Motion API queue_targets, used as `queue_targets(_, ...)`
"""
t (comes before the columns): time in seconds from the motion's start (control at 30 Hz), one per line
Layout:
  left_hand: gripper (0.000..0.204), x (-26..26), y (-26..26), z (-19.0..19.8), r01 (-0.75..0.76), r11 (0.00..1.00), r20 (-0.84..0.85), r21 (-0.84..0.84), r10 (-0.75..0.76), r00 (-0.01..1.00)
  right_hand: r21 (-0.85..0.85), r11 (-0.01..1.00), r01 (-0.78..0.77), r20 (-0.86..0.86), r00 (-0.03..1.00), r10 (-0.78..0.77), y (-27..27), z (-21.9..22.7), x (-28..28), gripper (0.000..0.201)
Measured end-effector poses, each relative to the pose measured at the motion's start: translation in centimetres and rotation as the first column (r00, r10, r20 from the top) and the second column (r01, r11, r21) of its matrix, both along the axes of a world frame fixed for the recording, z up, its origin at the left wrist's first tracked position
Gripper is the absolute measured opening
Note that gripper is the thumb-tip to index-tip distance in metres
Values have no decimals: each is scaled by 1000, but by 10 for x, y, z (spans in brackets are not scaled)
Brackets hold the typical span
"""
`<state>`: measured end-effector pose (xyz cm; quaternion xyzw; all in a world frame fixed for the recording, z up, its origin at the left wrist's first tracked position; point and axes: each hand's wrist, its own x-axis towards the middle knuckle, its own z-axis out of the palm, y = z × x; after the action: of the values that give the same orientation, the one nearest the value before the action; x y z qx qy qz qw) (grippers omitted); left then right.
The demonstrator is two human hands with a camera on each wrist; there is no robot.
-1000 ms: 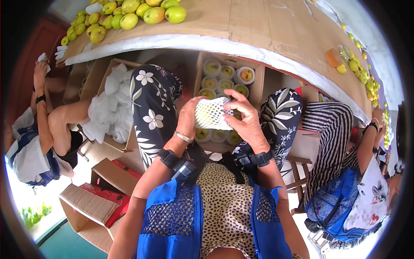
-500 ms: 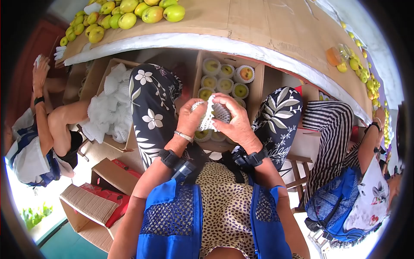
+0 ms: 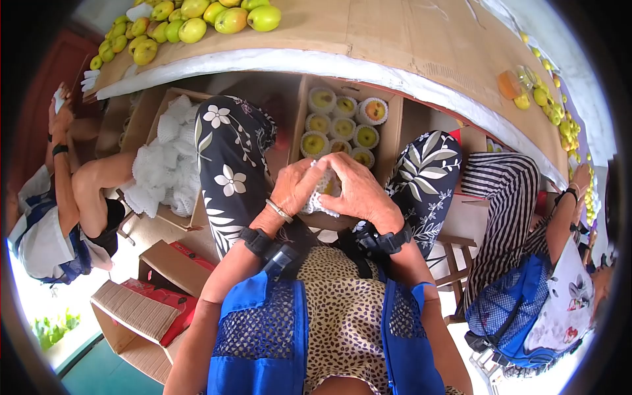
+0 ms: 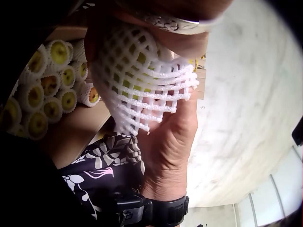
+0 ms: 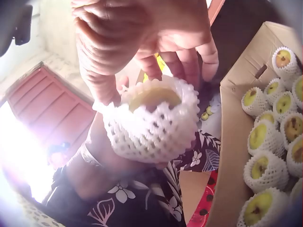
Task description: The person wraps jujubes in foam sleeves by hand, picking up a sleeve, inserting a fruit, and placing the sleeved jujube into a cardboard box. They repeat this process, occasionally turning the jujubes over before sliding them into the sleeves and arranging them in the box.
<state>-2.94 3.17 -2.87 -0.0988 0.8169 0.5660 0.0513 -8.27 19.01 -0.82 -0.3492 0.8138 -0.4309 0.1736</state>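
So the thing in play is a sleeved fruit (image 5: 152, 128), held up between the knees, not resting on anything. My guess: fairly light, firm inside but easy to bruise; the foam net should be squishy, grippy and stretchy. I'd cup the belly from below and tug only the rim. The left hand (image 3: 293, 191) is curled round the sleeve, and the right hand (image 3: 363, 191) pinches its rim, thumb near us; some fingertips are hidden.

Going by the head view, a carton of sleeved fruit (image 3: 393, 146) sits at 12 o'clock, spare foam nets (image 3: 168, 164) at 10. Beyond, a cardboard-topped table (image 3: 421, 43) carries loose fruit (image 3: 230, 20) at 11. Other people sit at 9 and 4, with bright daylight around 8.
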Motion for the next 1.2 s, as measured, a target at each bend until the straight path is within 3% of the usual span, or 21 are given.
queue_targets(0.03,43,0,-1,0,51,998,13,-35,-50,999,-15,1000,-16,20,1000,17,1,0,-1,47)
queue_targets(0.1,35,0,-3,-13,-1,968,59,250,-14,998,-110,994,23,128,992,-8,4,4,-4,42)
queue_targets(0.2,29,0,0,-13,-110,728,157,676,3,988,-217,967,130,321,945,-55,11,-3,-9,32)
queue_targets(0.3,30,-3,-2,-10,-134,613,186,779,-22,982,-335,912,238,514,857,-35,15,-16,-11,19)
queue_targets(0.33,35,-4,-7,-14,53,763,26,644,-90,996,-329,910,253,535,844,-41,17,-14,-12,19)
queue_targets(0.43,43,-4,-2,-9,-167,320,167,933,26,986,-330,898,292,597,801,-41,13,-9,-13,19)
queue_targets(0.47,49,-5,-3,-8,-140,316,142,938,16,990,-349,882,316,621,783,-35,12,-13,-13,19)
queue_targets(0.53,51,-3,-6,-10,-43,537,33,843,27,999,-353,874,333,643,765,-32,13,-13,-12,20)
queue_targets(0.6,52,-4,-3,-26,-66,516,18,854,99,995,-335,889,313,637,770,-31,12,-11,-12,20)
queue_targets(0.7,49,0,-17,-35,-94,36,96,995,-61,994,-323,924,207,455,890,-40,12,-26,-14,22)
queue_targets(0.73,46,-1,-17,-37,-139,111,141,984,-11,990,-313,930,193,334,939,-83,11,-26,-12,23)
queue_targets(0.8,44,3,-16,-72,-234,664,81,710,253,964,-287,942,174,75,984,-159,8,-24,-8,24)
queue_targets(0.9,44,2,-19,-81,-372,567,229,734,310,923,-331,935,123,-28,990,-140,6,-21,-9,25)
queue_targets(0.97,44,-4,-16,-31,-462,274,445,843,123,887,-320,941,111,9,993,-115,6,-15,-9,24)
queue_targets(1.07,39,-6,-4,-16,-593,320,533,738,261,805,-255,960,117,70,992,-102,3,-10,-6,31)
queue_targets(1.17,33,-7,-5,-33,-528,370,428,764,323,845,-200,961,189,60,982,-180,-6,-11,0,38)
queue_targets(1.2,30,-6,-6,-34,-490,436,367,755,339,866,-183,961,205,79,978,-193,-8,-15,1,37)
